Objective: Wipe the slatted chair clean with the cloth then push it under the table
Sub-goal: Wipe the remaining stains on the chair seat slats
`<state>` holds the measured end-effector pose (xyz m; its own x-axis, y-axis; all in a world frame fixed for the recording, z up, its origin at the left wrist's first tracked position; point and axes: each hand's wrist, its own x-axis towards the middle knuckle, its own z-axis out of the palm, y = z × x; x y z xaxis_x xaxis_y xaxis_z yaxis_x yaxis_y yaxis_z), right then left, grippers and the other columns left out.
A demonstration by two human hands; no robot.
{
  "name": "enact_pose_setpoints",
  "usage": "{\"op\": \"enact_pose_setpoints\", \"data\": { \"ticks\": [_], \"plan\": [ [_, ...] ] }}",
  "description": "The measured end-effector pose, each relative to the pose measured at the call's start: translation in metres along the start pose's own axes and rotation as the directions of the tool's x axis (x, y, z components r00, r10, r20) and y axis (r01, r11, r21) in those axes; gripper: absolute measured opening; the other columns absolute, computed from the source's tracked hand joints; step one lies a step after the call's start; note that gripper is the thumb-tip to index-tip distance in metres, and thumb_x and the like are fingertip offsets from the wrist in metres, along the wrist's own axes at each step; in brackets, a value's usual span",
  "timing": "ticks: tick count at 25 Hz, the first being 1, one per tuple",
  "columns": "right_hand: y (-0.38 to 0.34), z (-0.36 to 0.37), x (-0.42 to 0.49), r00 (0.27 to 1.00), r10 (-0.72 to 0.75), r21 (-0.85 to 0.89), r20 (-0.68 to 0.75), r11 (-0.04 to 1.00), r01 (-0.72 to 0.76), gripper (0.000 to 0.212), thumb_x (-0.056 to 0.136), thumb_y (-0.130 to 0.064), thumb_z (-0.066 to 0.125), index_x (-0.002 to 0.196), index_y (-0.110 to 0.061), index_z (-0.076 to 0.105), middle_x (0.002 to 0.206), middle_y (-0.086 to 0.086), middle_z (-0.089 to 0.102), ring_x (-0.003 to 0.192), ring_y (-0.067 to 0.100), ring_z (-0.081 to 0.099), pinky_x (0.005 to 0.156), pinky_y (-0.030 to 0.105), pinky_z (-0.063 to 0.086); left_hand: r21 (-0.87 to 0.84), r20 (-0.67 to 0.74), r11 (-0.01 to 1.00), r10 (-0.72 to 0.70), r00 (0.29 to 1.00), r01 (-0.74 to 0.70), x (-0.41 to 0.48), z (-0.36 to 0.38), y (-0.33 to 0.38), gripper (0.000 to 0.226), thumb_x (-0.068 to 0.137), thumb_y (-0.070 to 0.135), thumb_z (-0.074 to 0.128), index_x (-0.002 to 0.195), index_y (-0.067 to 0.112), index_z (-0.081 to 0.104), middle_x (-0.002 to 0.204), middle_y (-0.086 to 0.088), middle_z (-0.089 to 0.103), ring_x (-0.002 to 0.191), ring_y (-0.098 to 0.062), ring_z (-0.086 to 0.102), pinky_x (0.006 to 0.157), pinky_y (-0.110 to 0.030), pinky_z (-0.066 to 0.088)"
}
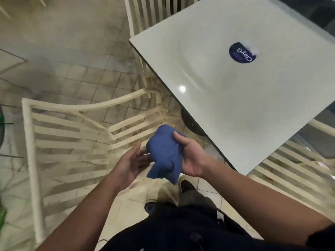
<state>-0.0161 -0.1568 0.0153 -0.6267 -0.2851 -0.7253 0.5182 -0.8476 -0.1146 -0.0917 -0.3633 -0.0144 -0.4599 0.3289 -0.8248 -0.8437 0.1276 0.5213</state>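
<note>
Midair, right hand (190,157) around the cloth (163,151), left hand (133,161) palm-up alongside.

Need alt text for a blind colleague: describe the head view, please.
A person's right hand grips a bunched blue cloth over a cream slatted chair, with the left hand open beside the cloth. The chair stands pulled out from a white square table bearing a round blue sticker, on a tiled floor.

Right hand (193,160) fingers hidden behind cloth (163,151), far chair (129,15) cropped by top edge
</note>
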Motion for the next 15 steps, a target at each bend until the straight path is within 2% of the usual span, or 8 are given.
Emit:
{"op": "enact_pose_setpoints", "data": {
  "ticks": [2, 4, 6, 9, 11, 13, 15],
  "plan": [
    [-0.002, 0.002, -0.018, 0.998, -0.027, -0.008, 0.061, 1.0, 0.028, 0.065, 0.088, -0.023, 0.078, 0.138, 0.01, 0.051, 0.128, 0.026, 0.062, 0.113, 0.036, 0.065, 0.097, 0.045, 0.053, -0.052, 0.057, 0.999, 0.015, 0.998, -0.012, -0.016, 0.017, 0.014, 0.052, 0.085, 0.051, 0.065, 0.11, 0.005, 0.069, 0.097, -0.014, 0.069, 0.085, -0.023, 0.067, 0.085, -0.035, 0.053],
    [-0.002, 0.006, -0.027, 0.996, -0.045, -0.039, 0.078, 0.998, 0.048, 0.07, 0.08, -0.008, 0.081, 0.138, 0.014, 0.048, 0.129, 0.028, 0.061, 0.111, 0.037, 0.066, 0.09, 0.046, 0.057, -0.077, 0.084, 0.997, 0.001, 0.996, 0.006, -0.029, 0.028, 0.026, 0.044, 0.086, 0.039, 0.066, 0.113, 0.004, 0.073, 0.104, -0.015, 0.074, 0.087, -0.023, 0.072, 0.073, -0.033, 0.06],
    [0.002, 0.012, -0.03, 0.998, -0.051, -0.083, 0.037, 0.995, 0.054, 0.058, 0.083, 0.004, 0.07, 0.136, 0.014, 0.048, 0.128, 0.03, 0.063, 0.109, 0.039, 0.069, 0.085, 0.047, 0.061, -0.059, 0.153, 0.997, -0.046, 0.987, 0.055, -0.041, 0.03, 0.038, 0.039, 0.088, 0.03, 0.066, 0.114, 0.001, 0.076, 0.119, -0.02, 0.072, 0.097, -0.027, 0.073, 0.077, -0.037, 0.06],
    [0.022, 0.039, -0.024, 0.996, -0.091, -0.072, 0.006, 0.993, 0.091, 0.051, 0.086, 0.013, 0.055, 0.137, 0.011, 0.048, 0.133, 0.031, 0.061, 0.12, 0.041, 0.064, 0.099, 0.048, 0.056, 0.081, 0.306, 0.993, -0.102, 0.946, 0.081, -0.048, -0.003, 0.071, 0.042, 0.088, 0.021, 0.075, 0.121, -0.003, 0.071, 0.124, -0.025, 0.069, 0.104, -0.031, 0.073, 0.081, -0.036, 0.063],
    [0.048, 0.067, -0.013, 0.989, -0.147, -0.053, 0.026, 0.988, 0.148, 0.051, 0.087, 0.015, 0.047, 0.138, 0.009, 0.049, 0.135, 0.03, 0.06, 0.124, 0.042, 0.061, 0.104, 0.048, 0.052, 0.184, 0.405, 0.983, -0.095, 0.909, 0.021, -0.049, -0.038, 0.085, 0.049, 0.085, 0.021, 0.074, 0.128, -0.002, 0.065, 0.128, -0.024, 0.068, 0.115, -0.035, 0.069, 0.09, -0.036, 0.06],
    [0.081, 0.096, -0.003, 0.978, -0.21, -0.028, 0.01, 0.977, 0.21, 0.05, 0.089, 0.017, 0.046, 0.138, 0.008, 0.05, 0.135, 0.029, 0.061, 0.126, 0.041, 0.06, 0.108, 0.048, 0.049, 0.252, 0.451, 0.967, -0.081, 0.889, -0.04, -0.05, -0.084, 0.093, 0.05, 0.083, 0.018, 0.072, 0.128, -0.001, 0.063, 0.127, -0.025, 0.068, 0.118, -0.037, 0.067, 0.093, -0.038, 0.059],
    [0.117, 0.119, 0.01, 0.961, -0.276, -0.071, -0.011, 0.959, 0.274, 0.048, 0.091, 0.016, 0.05, 0.138, 0.005, 0.052, 0.135, 0.026, 0.062, 0.127, 0.038, 0.06, 0.112, 0.049, 0.044, 0.283, 0.44, 0.958, -0.08, 0.895, -0.053, -0.058, -0.135, 0.101, 0.048, 0.081, 0.016, 0.074, 0.123, -0.005, 0.067, 0.126, -0.029, 0.067, 0.114, -0.039, 0.068, 0.089, -0.037, 0.06]
  ]
}}
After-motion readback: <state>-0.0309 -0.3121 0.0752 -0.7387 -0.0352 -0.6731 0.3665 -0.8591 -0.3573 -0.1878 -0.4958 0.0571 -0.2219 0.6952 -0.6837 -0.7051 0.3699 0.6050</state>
